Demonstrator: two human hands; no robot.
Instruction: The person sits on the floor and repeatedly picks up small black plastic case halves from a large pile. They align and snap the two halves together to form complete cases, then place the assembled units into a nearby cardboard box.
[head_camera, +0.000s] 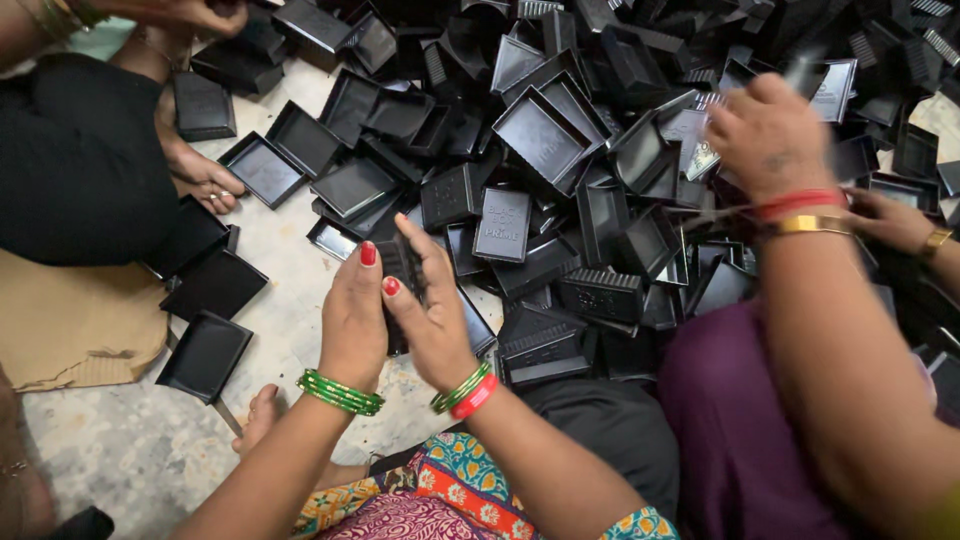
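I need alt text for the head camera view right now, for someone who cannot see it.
Seen from above, the person's left hand and right hand press together around a black plastic box part over a large pile of black plastic trays. A co-worker's hand reaches into the pile at right; bare feet rest on the stone floor.

Floor (150, 450): pale speckled stone, mottled grey-white, evenly lit, no hard shadows. Torn brown cardboard sheet (70, 320) lies flat on the floor at left edge. No walls or windows in view.
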